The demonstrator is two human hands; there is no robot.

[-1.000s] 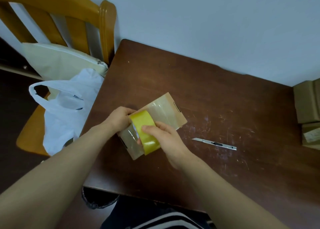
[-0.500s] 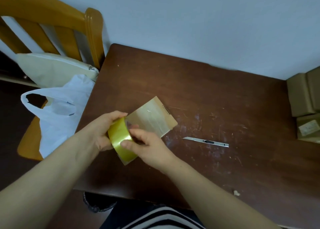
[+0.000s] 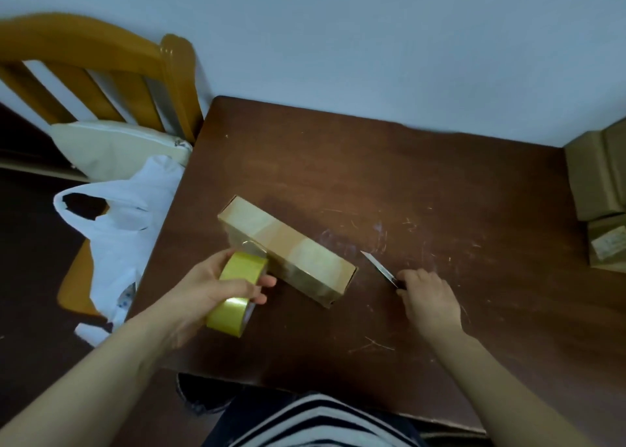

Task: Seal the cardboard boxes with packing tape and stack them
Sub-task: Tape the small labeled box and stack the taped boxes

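Nearest the camera, at six o'clock, the person's striped garment (image 3: 305,423) fills the bottom edge, just under the near rim of the dark brown wooden table (image 3: 423,182).

The left hand (image 3: 210,287) reaches in from seven o'clock and grips a yellow roll of packing tape (image 3: 237,294), with the fingers wrapped over its rim and the thumb on the far side. The roll is held off the table, just beside the cardboard box (image 3: 288,248). A short clear strip of tape (image 3: 252,247) runs from the roll to the box's near-left face.

The box lies near the table's middle left, with its long side running from ten o'clock to four o'clock. Glossy tape bands already cross it.

At three o'clock of the box and apart from it, the right hand (image 3: 430,297) rests knuckles-up on the table. Its fingers are curled round the handle end of a utility knife (image 3: 377,264), whose metal body points toward ten o'clock.

To the left, at nine o'clock, a white plastic bag (image 3: 115,240) sits on the seat of a wooden chair (image 3: 101,60), and a cream cushion (image 3: 111,148) leans behind it.

At three o'clock on the frame's edge, more brown cardboard boxes are piled in a stack (image 3: 599,179). A pale wall (image 3: 372,40) stands behind everything.
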